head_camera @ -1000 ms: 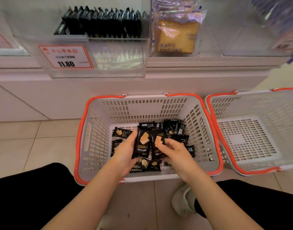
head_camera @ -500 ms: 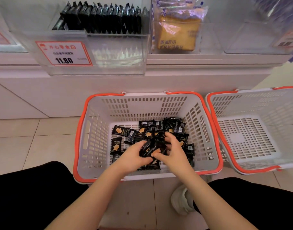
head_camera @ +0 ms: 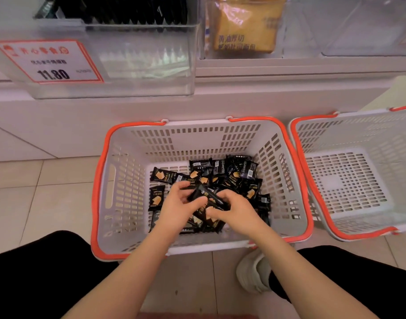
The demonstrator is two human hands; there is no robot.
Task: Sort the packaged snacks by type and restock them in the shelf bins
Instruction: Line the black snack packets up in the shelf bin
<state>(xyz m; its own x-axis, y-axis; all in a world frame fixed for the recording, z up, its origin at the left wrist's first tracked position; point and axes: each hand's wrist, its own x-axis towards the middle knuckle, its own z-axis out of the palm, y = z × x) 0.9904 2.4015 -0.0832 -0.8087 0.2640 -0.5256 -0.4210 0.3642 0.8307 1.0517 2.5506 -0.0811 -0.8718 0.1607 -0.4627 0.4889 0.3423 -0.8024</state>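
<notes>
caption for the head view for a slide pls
Both hands, left and right, gather black snack packets from the orange-rimmed basket below the shelf bin.

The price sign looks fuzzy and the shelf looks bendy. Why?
Head view: the price sign is soft with blur, though 11.80 still reads; the wide lens bows the shelf edge; glare streaks the clear bin; the packets between the left hand and right hand are smeared.
</notes>
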